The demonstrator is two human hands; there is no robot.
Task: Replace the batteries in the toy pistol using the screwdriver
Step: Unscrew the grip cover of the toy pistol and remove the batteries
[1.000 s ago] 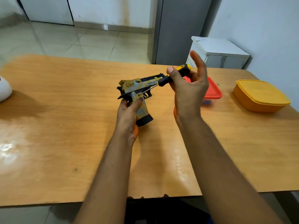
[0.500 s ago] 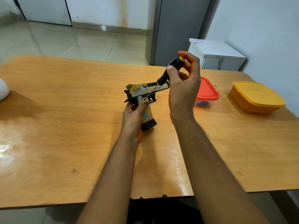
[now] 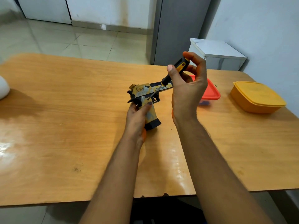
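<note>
Toy pistol: a line of small dark print runs along the pale stripe of the slide, just below the screwdriver where its shaft crosses; the letters are too small and blurred to read. A dark winged emblem sits on the slide left of that print, toward the hammer end, with no legible lettering. No other text, brand, number or sign can be made out on anything else around the pistol.
</note>
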